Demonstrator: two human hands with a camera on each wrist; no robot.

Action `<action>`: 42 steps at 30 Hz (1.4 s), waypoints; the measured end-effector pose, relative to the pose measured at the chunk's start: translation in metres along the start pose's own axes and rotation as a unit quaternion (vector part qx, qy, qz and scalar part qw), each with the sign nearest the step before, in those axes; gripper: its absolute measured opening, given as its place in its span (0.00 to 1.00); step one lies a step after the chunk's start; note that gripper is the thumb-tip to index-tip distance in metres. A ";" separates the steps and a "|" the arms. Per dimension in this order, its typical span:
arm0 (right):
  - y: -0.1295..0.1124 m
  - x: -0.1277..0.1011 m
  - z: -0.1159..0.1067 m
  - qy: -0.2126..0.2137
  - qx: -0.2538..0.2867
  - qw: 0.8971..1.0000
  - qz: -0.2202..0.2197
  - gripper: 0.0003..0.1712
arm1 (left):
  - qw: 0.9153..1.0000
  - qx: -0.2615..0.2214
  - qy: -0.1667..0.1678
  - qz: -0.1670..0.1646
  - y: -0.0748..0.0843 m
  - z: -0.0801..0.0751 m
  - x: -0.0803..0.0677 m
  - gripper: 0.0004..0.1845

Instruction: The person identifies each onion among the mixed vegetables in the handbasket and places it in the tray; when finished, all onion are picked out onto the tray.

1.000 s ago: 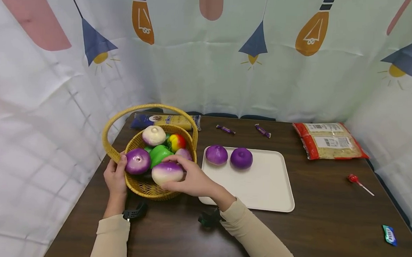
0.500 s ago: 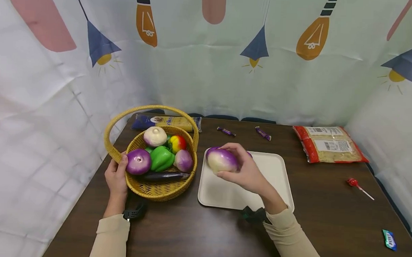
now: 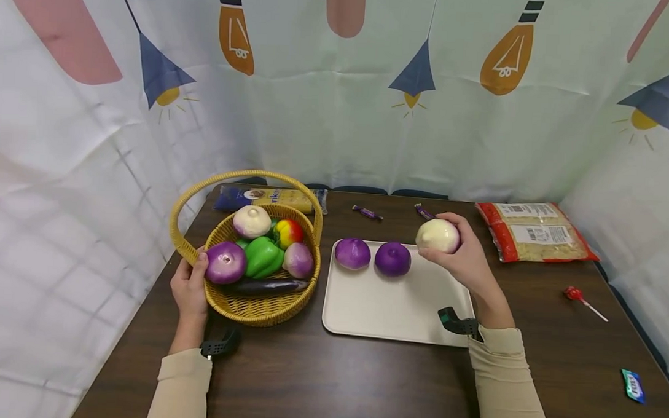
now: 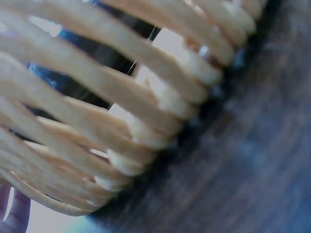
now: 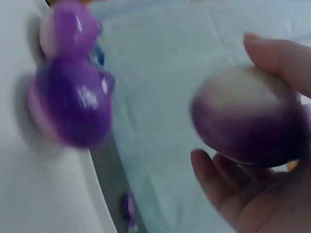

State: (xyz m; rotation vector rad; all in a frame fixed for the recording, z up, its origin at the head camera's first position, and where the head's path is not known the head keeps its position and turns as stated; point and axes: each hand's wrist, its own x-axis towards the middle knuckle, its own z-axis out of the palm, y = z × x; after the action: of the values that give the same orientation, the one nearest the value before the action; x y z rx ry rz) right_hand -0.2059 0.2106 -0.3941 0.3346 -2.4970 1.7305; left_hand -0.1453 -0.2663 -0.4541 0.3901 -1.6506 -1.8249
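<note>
My right hand (image 3: 468, 257) holds a shiny purple-and-white onion (image 3: 437, 235), apparently a model, over the back right corner of a white tray (image 3: 386, 315). In the right wrist view the thumb lies over the onion (image 5: 248, 114) and the fingers are below it. Two purple onions, a left one (image 3: 352, 253) and a right one (image 3: 393, 259), sit along the tray's back edge. My left hand (image 3: 189, 290) grips the yellow wicker basket (image 3: 259, 317) at its left rim, by the handle's base. Inside are a green bell pepper (image 3: 263, 257), a dark eggplant (image 3: 268, 286) and several onions.
A red-and-yellow pepper (image 3: 287, 233) is also in the basket. Behind it lies a pasta packet (image 3: 282, 198). Two purple-wrapped candies, one left (image 3: 367, 212) and one right (image 3: 423, 212), lie behind the tray. A red-edged bag (image 3: 538, 233), lollipop (image 3: 577, 295) and small blue-green packet (image 3: 632, 385) are at right.
My right hand has lifted the purple-and-white onion out of the basket and carried it rightward across the tray to its back right corner. The left hand stays on the basket.
</note>
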 end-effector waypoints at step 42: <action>0.043 -0.002 -0.044 -0.089 -0.195 0.973 0.085 0.39 | 1.000 -0.007 -0.002 0.012 -0.001 0.000 0.001 0.22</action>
State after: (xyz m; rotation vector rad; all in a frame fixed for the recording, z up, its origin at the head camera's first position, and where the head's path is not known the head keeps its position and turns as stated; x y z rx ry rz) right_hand -0.2157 0.2665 -0.4183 0.2599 -2.9946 1.2557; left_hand -0.1462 -0.2670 -0.4545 0.3593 -1.6373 -1.8210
